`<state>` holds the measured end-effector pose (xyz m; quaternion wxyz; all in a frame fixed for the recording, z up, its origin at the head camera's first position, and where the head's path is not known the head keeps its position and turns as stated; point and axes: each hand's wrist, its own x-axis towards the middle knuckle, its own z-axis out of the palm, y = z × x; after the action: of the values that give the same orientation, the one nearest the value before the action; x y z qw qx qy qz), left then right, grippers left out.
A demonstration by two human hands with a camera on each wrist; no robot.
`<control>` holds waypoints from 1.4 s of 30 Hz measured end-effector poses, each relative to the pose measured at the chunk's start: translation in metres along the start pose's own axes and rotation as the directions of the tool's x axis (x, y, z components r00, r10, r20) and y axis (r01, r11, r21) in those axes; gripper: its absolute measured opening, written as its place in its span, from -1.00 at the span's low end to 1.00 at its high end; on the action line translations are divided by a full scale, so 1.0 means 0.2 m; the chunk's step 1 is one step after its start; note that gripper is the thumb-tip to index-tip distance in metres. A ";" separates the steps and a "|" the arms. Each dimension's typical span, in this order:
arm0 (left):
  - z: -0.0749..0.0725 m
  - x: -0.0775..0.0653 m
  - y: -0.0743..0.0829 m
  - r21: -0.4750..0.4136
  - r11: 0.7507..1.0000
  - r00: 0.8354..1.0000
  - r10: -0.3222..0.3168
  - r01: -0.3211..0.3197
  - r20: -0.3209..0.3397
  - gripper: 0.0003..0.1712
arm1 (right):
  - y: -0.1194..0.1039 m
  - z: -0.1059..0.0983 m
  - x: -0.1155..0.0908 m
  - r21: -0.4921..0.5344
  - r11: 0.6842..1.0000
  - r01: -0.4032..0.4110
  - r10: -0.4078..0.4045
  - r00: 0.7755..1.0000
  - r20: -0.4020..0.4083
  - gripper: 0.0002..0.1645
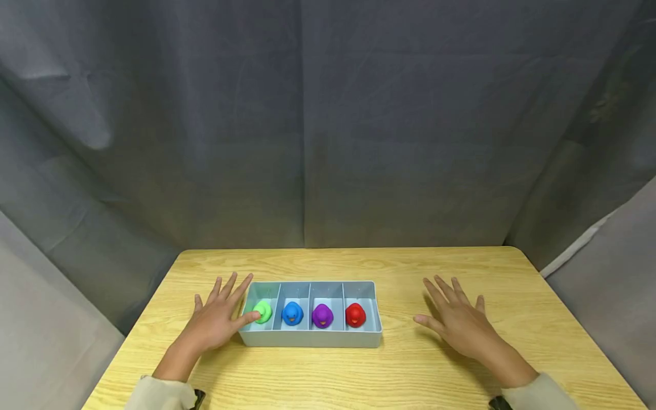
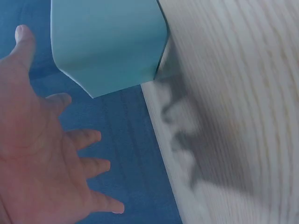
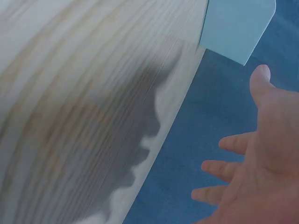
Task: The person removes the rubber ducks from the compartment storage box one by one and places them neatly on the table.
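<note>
A grey-blue tray (image 1: 310, 339) with several compartments sits on the table, a rubber duck in each. From left to right in the head view come a green duck (image 1: 264, 310), a blue duck (image 1: 292, 314), a purple duck (image 1: 322, 316) and a red duck (image 1: 356, 315). My left hand (image 1: 217, 319) is spread at the tray's left end, its thumb over the green duck's compartment and partly covering that duck; it holds nothing. Well to the right of the tray, my right hand (image 1: 461, 324) hovers with fingers spread, also holding nothing. Both wrist views show the tray's outer end wall (image 2: 107, 46).
The wooden table (image 1: 328, 376) has rounded far corners. Grey curtains (image 1: 302, 125) hang behind it and along both sides. Each hand casts a shadow on the tabletop.
</note>
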<state>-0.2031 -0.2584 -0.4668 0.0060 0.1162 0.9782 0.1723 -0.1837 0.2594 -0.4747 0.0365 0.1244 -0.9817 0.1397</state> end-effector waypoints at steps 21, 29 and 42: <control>0.05 0.02 0.03 -0.011 1.000 0.999 0.007 -0.007 0.039 0.07 | -0.20 0.04 0.12 0.060 0.996 0.068 -0.068 0.998 0.002 0.03; 0.07 0.02 0.04 -0.041 0.999 0.997 0.014 -0.011 0.076 0.09 | -0.30 0.06 0.14 0.111 0.990 0.083 -0.084 0.996 0.006 -0.04; 0.11 0.04 0.03 -0.133 0.991 0.994 0.000 0.015 0.112 0.21 | -0.41 0.11 0.18 0.201 0.973 0.117 -0.135 0.988 0.077 -0.08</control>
<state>-0.2083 -0.2447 -0.4855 0.0692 0.1212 0.9630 0.2306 -0.1993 0.1691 -0.4707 -0.0116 0.1957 -0.9539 0.2272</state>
